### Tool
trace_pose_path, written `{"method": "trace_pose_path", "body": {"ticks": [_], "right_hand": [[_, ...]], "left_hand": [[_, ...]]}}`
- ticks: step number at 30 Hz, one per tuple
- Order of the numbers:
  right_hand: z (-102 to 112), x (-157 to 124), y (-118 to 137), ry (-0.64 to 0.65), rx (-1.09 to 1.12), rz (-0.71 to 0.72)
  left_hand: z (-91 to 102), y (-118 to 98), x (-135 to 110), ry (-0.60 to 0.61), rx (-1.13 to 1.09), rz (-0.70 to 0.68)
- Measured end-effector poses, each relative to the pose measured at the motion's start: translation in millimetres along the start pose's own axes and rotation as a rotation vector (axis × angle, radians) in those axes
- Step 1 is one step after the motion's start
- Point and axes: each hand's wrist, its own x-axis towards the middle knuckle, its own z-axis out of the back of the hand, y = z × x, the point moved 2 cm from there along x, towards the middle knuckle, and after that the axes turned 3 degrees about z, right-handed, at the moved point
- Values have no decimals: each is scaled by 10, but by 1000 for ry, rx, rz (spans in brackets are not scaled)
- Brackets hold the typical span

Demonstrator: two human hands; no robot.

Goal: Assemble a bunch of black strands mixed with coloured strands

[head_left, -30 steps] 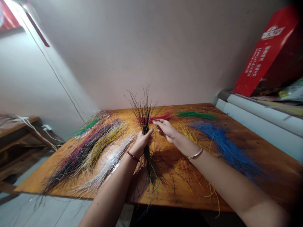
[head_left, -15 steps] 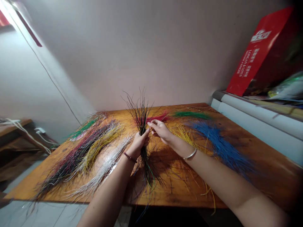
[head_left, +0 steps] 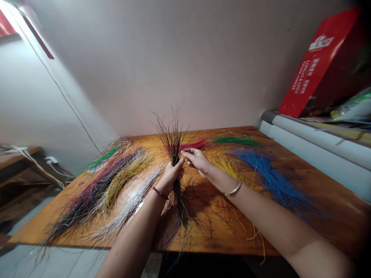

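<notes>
My left hand (head_left: 173,173) is wrapped round an upright bundle of thin black wires (head_left: 175,144). The wires fan out above the fist and hang down below it, with a few green and blue strands among the lower ends. Just right of the bundle, my right hand (head_left: 197,160) has its thumb and forefinger pinched together close to the left thumb. Whatever lies in that pinch is too thin to make out. Red wires (head_left: 194,144) lie on the table behind the hands.
On the wooden table (head_left: 290,154) lie white wires (head_left: 131,200), yellow wires (head_left: 124,177) and dark wires (head_left: 84,197) to the left. Blue wires (head_left: 269,177), green wires (head_left: 236,140) and more yellow wires (head_left: 227,168) lie right. A red box (head_left: 319,65) stands beyond the right edge.
The view has shifted slightly. My left hand keeps its hold on the black wires, and the right hand's pinch stays beside it with hardly any movement.
</notes>
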Motion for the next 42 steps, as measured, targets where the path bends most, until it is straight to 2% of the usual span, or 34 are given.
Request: {"method": "trace_pose_path", "body": {"ticks": [12, 19, 30, 37, 42], "right_hand": [[-15, -43, 47, -35, -20, -33], [-15, -36, 8, 8, -66, -48], [-22, -68, -43, 68, 100, -31], [-41, -54, -42, -57, 0, 57], [-40, -67, -25, -30, -58, 143]], "left_hand": [[-12, -15, -19, -9, 2, 6], [-5, 21, -1, -20, -17, 9], [-34, -7, -22, 12, -42, 33], [-10, 46, -4, 35, -65, 12], [-14, 20, -12, 21, -71, 16]]}}
